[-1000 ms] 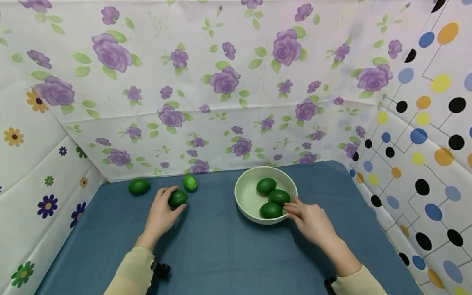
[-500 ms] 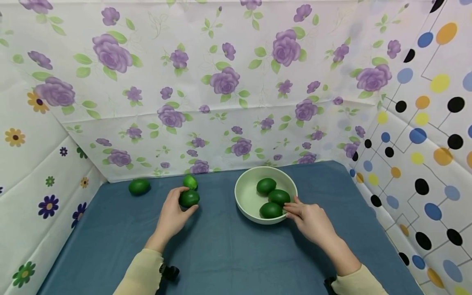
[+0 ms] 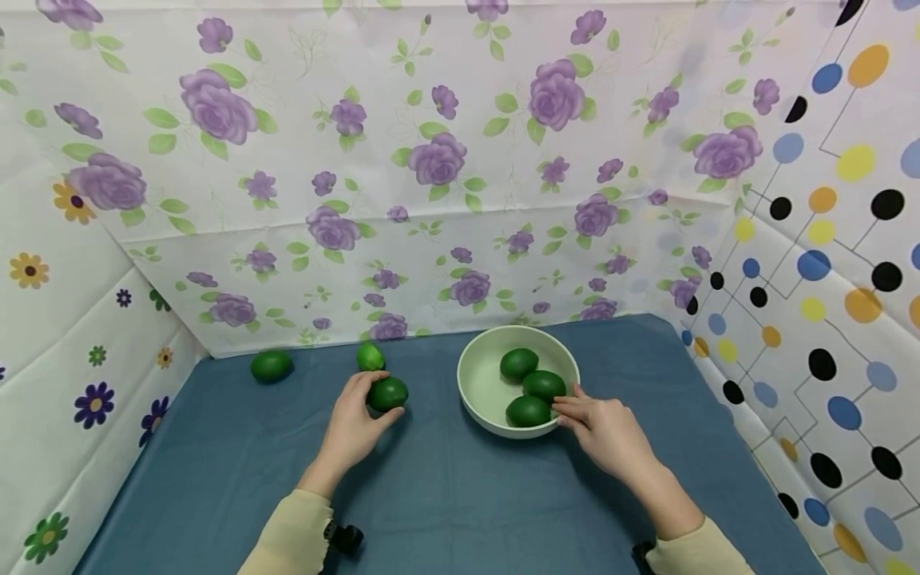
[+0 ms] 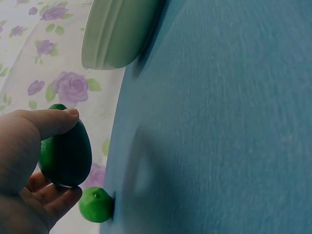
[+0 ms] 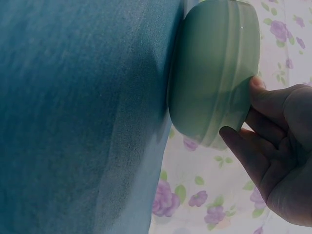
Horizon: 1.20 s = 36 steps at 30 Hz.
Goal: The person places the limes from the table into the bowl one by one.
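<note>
Left of the middle of the blue desk (image 3: 446,495), toward its back edge, the left hand (image 3: 352,430) has thumb and fingers pinching a dark green fruit (image 3: 388,394), held up off the surface. Just behind it sits a lighter green fruit (image 3: 370,357), and another dark one (image 3: 271,366) is over by the back left corner. Right hand (image 3: 609,435)'s pinching the front right rim of a pale green bowl (image 3: 480,387), three more dark ones (image 3: 544,385) inside.

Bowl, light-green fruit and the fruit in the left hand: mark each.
Bowl (image 3: 480,379), head view, bare inner wall.
Light-green fruit (image 4: 96,205), left wrist view, near side.
Held fruit (image 4: 69,155), left wrist view, near side.
</note>
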{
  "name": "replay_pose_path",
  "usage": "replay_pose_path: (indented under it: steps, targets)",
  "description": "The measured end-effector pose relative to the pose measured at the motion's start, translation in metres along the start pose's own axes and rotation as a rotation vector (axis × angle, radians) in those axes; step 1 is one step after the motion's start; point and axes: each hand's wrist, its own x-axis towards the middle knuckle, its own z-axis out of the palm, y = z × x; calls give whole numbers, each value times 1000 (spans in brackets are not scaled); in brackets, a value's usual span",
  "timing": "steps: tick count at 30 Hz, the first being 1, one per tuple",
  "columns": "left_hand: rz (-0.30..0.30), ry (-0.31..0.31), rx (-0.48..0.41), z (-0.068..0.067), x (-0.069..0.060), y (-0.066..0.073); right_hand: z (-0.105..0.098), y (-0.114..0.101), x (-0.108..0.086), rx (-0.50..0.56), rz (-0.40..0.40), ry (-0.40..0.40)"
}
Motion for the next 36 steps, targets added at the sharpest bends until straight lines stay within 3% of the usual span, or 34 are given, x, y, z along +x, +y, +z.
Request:
replay_pose_path:
  steps: [7, 28, 36]
  targets:
    - [-8, -25, -7, 5, -1, 4, 1, 1, 0, 7, 8, -5]
    - [21, -13, -42, 12, -1, 21, 0, 0, -2, 29, 1, 9]
    - [40, -21, -70, 14, 0, 35, 3, 1, -2, 36, -4, 16]
